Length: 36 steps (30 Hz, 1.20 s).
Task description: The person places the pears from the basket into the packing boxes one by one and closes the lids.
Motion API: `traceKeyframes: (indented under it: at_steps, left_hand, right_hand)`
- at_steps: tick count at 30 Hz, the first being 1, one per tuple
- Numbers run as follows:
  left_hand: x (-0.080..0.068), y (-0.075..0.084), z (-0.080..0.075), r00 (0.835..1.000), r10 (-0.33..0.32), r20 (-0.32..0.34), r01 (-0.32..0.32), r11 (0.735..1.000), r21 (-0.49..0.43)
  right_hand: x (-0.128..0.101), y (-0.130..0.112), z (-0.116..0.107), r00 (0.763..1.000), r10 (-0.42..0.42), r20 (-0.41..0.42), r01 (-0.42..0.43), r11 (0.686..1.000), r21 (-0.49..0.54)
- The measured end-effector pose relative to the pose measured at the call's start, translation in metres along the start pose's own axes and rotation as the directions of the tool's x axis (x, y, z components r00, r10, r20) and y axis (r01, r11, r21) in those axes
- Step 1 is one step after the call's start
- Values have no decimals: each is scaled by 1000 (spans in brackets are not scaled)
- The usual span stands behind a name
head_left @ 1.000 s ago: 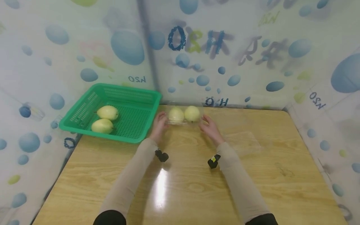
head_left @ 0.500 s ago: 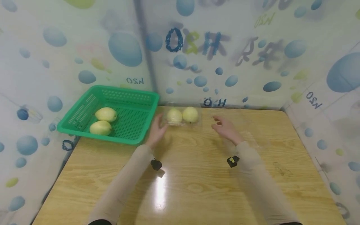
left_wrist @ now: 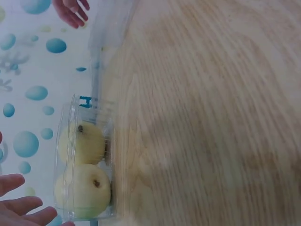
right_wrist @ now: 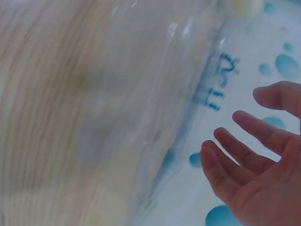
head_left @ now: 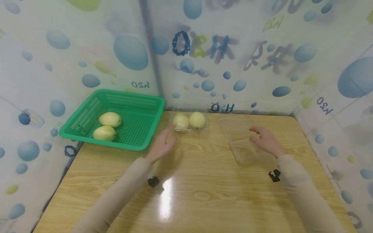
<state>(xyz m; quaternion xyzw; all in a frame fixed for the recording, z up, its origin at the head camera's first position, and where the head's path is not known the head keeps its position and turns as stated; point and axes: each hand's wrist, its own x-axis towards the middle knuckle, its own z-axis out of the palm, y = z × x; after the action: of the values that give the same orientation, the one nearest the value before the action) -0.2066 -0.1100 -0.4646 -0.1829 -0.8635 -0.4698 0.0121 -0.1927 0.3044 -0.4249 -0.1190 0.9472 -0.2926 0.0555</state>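
Note:
Two pale yellow-green pears (head_left: 197, 120) sit side by side in a clear plastic clamshell box (left_wrist: 66, 155) at the back of the table. My left hand (head_left: 162, 144) is just in front of the box's left end, fingers extended and holding nothing; its fingertips overlap the box's edge in the head view. My right hand (head_left: 266, 139) hovers over a second clear plastic container (head_left: 240, 149) on the right, fingers relaxed and apart. In the right wrist view that container looks blurred, with the right fingers (right_wrist: 263, 129) spread beside it.
A green basket (head_left: 155, 129) with two more pears (head_left: 104, 133) stands at the back left. The wooden table (head_left: 201, 194) meets patterned walls (head_left: 247, 48) at the back and right.
My right hand has left the pear box and moved right, over the other clear container. My left hand has drawn back slightly toward me from the box, which stays put.

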Motion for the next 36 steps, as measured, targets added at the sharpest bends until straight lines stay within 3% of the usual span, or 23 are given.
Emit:
traceKeyframes:
  at_steps: [8,16,27,36]
  left_hand:
    - [-13,3,-6,997,38,66,-41,998,46]
    - [-25,3,-15,986,82,142,-95,992,83]
    - [-31,14,-20,984,81,161,-102,987,126]
    - [-29,23,-31,984,136,114,-151,979,135]
  right_hand:
    - [-7,40,-11,998,29,-51,-30,999,-21]
    - [-27,76,-9,995,68,78,-76,991,108]
    - [-46,82,6,1000,15,0,-14,994,110]
    - [-59,80,25,991,-75,-107,84,993,82]
